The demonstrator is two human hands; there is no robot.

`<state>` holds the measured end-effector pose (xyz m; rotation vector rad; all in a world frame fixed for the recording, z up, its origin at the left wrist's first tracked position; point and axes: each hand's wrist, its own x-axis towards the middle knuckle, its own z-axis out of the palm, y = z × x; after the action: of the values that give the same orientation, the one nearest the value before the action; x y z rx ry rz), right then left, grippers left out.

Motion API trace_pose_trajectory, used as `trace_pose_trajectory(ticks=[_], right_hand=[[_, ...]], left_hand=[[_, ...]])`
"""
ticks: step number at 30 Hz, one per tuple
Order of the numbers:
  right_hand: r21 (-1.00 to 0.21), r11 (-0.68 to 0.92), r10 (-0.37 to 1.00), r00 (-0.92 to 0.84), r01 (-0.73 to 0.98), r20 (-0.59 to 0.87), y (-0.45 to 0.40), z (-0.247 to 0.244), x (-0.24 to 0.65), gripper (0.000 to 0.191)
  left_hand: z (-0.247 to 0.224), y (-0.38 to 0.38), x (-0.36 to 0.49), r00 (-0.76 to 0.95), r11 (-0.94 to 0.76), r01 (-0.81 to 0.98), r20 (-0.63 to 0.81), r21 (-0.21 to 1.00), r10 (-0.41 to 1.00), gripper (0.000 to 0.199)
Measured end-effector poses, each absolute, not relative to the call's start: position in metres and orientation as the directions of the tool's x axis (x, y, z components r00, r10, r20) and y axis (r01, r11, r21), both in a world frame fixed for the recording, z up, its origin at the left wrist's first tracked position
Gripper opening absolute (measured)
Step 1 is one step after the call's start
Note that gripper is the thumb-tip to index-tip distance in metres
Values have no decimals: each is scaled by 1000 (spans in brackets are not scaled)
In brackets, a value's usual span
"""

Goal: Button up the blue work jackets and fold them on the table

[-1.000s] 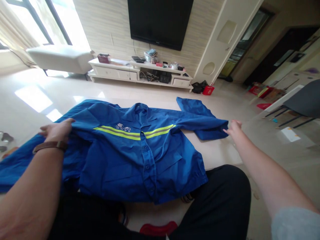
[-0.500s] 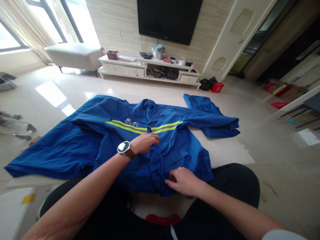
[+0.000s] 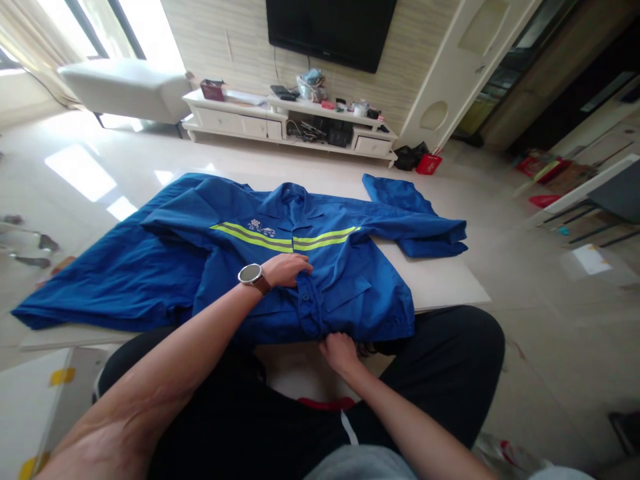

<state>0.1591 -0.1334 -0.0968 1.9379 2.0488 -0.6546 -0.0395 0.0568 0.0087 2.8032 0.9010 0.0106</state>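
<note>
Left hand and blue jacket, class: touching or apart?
Touching: the head view shows the left hand with fingers curled against the blue jacket along its front opening.

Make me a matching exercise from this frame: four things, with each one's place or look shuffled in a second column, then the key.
1. left hand
2. right hand
3. wristwatch
4. television

A. on the wall
B. at the bottom hem of the blue jacket
C. round, with a brown strap
D. on the jacket's front, just below the stripe

Pairs: 1-D, 2-B, 3-C, 4-A
</note>
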Motion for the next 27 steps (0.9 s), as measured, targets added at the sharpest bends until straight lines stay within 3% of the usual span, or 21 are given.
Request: trace_pose_trajectory(ticks=[7,11,16,20,24,25,27], right_hand=[[-209,19,912,-103,978,-397,-133,-93,148,56],[-110,39,921,-79,993,-382,-134,-76,146,47],[-30,146,922,-147,989,-357,-136,-30,164,32],[-10,216,888,-200,976,-414,-149,-16,164,27],[-140,311,774,-336,940,-536,-167,-48,164,31],[-199,270,764,-336,942,-550,-170,-60,169,34],[-356,21,791,-233,934,-565,-174,-86,182,30]], left_hand=[[13,62,-35,796,-778,603,-59,176,603,24],[23,59,-38,786,-778,610,9,148,618,23],[34,60,-45,717,-734,679,204,10,666,25],[31,58,-38,682,-693,720,159,21,713,26],[30,47,-35,638,-634,768,-31,89,769,29],[31,43,-37,634,-626,772,-53,112,772,33],[35,38,-42,639,-624,763,-52,169,768,42]])
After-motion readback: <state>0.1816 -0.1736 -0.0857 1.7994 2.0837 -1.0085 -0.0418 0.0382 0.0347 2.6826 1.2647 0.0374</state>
